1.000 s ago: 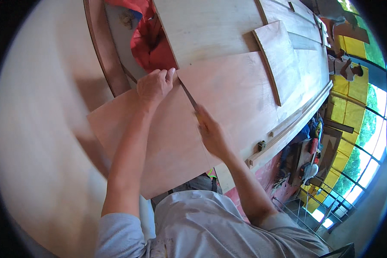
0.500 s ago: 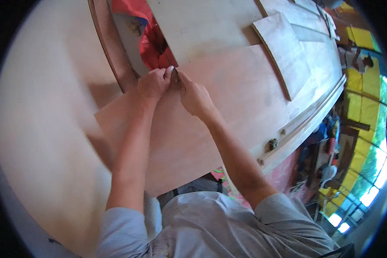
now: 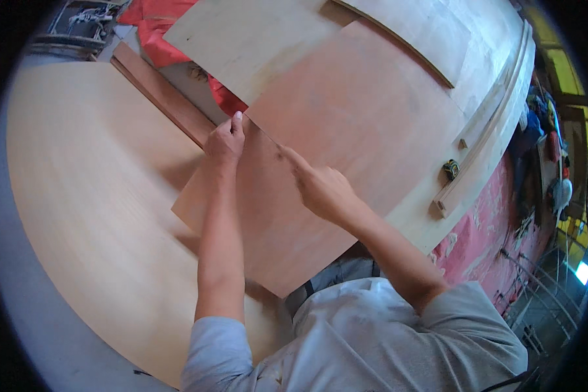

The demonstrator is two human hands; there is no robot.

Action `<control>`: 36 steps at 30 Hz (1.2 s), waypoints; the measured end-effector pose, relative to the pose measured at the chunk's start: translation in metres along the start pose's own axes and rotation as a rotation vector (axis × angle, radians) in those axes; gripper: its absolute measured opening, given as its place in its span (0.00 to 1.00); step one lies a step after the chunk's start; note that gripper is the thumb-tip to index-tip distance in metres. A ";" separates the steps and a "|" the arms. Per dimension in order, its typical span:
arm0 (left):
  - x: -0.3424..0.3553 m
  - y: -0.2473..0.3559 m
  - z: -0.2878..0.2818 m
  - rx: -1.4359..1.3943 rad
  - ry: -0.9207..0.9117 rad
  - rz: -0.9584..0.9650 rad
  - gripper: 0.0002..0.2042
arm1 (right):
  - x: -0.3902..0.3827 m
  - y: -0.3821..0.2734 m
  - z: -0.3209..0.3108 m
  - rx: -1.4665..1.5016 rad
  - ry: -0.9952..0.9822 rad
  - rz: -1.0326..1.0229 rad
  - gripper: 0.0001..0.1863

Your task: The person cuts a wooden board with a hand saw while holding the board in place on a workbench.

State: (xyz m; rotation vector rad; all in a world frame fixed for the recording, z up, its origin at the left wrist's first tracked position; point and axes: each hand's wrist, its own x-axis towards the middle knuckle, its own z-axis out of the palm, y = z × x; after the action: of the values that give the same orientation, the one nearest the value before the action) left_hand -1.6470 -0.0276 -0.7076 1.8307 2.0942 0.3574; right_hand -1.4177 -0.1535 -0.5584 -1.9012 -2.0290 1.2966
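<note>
A thin reddish plywood sheet (image 3: 294, 228) lies before me, with a dark slanting line running across it from its far edge. My left hand (image 3: 227, 138) grips the sheet's far left edge, thumb up, at the start of that line. My right hand (image 3: 326, 191) is closed farther along the line, its index finger stretched forward and pressed toward the wood. It seems to hold a small dark knife-like tool, mostly hidden under the fingers.
At left curves a large pale board (image 3: 98, 196), with a brown wooden strip (image 3: 163, 95) behind it. Red cloth (image 3: 157, 29) lies at the far left. A smaller plywood piece (image 3: 411, 29), a tape measure (image 3: 450, 170) and long wood strips (image 3: 487, 137) rest on the right.
My right hand has moved away from my left, toward me and rightward along the sheet, and a dark line now shows between them. My left hand stays at the edge. The view has turned.
</note>
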 end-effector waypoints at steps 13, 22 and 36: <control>0.004 -0.014 -0.012 -0.136 0.029 0.025 0.26 | 0.040 -0.014 0.016 0.003 0.070 -0.040 0.31; 0.002 0.007 0.008 -0.143 0.178 0.123 0.25 | 0.094 -0.009 0.015 -0.005 0.156 -0.109 0.24; -0.002 -0.002 -0.006 -0.182 -0.008 0.058 0.25 | 0.078 -0.016 0.013 0.020 0.081 -0.050 0.31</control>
State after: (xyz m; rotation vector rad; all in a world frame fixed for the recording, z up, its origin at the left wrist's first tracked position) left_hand -1.6506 -0.0298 -0.7027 1.7859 1.9368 0.5354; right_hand -1.4554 -0.0924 -0.5941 -1.8497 -2.0033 1.2036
